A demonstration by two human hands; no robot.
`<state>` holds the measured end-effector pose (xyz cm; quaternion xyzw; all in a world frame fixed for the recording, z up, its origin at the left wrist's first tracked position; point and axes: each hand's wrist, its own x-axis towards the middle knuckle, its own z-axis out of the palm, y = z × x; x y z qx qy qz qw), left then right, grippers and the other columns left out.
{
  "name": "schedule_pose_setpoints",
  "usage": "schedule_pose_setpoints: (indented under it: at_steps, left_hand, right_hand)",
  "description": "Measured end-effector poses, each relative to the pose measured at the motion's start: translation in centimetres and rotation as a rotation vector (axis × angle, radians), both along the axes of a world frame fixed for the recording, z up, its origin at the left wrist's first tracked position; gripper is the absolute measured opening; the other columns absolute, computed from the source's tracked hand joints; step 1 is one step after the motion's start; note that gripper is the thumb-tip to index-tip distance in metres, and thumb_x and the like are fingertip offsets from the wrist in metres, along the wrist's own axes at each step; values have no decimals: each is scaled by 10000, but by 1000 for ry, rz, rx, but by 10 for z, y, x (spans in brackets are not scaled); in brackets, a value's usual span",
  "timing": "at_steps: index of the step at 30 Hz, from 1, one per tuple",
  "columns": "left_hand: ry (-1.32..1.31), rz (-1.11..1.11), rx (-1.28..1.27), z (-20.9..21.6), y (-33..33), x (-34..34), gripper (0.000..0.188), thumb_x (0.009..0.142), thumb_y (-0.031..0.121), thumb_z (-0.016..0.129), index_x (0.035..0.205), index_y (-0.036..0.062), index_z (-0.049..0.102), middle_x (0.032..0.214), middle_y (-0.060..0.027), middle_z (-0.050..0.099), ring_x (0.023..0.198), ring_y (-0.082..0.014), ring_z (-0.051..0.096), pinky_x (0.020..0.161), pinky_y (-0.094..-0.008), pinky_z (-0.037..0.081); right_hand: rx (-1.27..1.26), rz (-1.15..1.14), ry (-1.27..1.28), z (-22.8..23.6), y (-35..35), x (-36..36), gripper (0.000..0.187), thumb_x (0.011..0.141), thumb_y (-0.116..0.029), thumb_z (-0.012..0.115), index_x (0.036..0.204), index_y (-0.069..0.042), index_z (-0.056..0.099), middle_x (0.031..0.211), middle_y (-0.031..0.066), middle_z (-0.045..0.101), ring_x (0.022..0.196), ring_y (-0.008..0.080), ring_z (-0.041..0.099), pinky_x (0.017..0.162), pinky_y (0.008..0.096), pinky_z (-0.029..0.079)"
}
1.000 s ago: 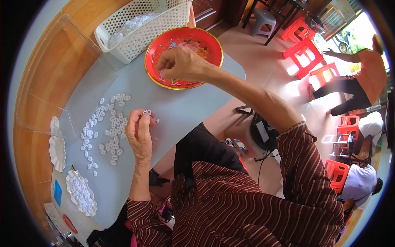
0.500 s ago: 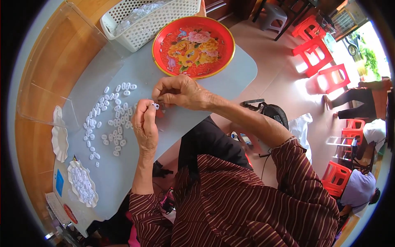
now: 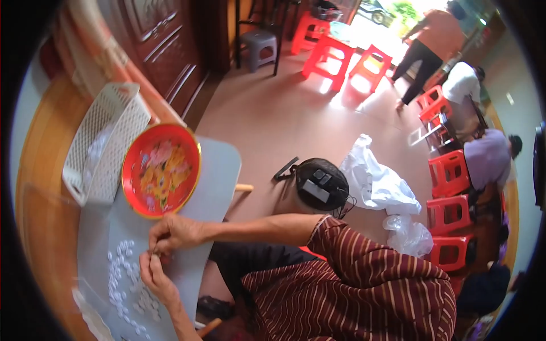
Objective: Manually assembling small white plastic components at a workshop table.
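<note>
Over the grey table [image 3: 213, 165] my two hands come together at the fingertips. My left hand [image 3: 159, 279] is closed in a pinch, on the near side of the red tray. My right hand [image 3: 179, 232] also pinches, its fingertips touching those of the left. Whatever lies between them is tiny and blurred here; a small white plastic piece with holes showed in the left fingers just before. Many similar white pieces [image 3: 116, 278] lie scattered beside my left hand. The round red tray [image 3: 129, 170], with a gold rim and flower print, stands just beyond my right hand.
A white perforated basket [image 3: 105, 165] with clear plastic inside stands at the table's far left. A white wavy-edged dish [image 3: 91, 315] is at the lower left. On the floor lie a black bag [image 3: 321, 196] and a white sack [image 3: 369, 176]. Red stools [image 3: 449, 173] and several people are to the right.
The whole view has swung right, so table and hands now appear farther left and more floor shows. My hands keep their fingertip pinch; the white piece between them no longer shows clearly.
</note>
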<state>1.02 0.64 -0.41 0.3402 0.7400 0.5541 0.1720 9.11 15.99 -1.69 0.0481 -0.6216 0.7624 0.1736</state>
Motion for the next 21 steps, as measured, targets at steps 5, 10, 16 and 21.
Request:
schedule_pose_setpoints:
  at_steps: [5,10,16,21]
  left_hand:
    - [-83,-91,63,-2,5,3,216,919,182,446,846,-8,516,723,-26,467,692,-117,430,643,-256,363]
    - [154,-28,60,-4,1,1,209,921,165,441,887,-27,515,763,-43,500,729,-135,460,672,-280,388]
    - [88,-10,-40,-3,-19,-9,193,915,148,461,923,-27,539,809,-54,521,748,-159,475,694,-282,415]
    - [105,-31,70,-5,4,-6,154,916,136,493,944,2,564,805,-15,529,742,-115,463,670,-254,413]
  right_hand:
    - [2,-33,90,-4,3,2,40,826,-9,609,808,15,635,683,19,618,623,65,560,560,236,458]
    - [-66,41,69,5,6,5,73,799,17,622,871,1,615,759,10,601,722,59,563,631,229,474]
    - [-62,36,77,-11,-5,-12,199,806,37,603,991,-26,564,828,-23,564,799,59,554,713,228,479]
    - [-22,12,-23,-7,14,1,221,832,61,599,1027,-32,552,892,-4,566,883,78,542,802,239,469]
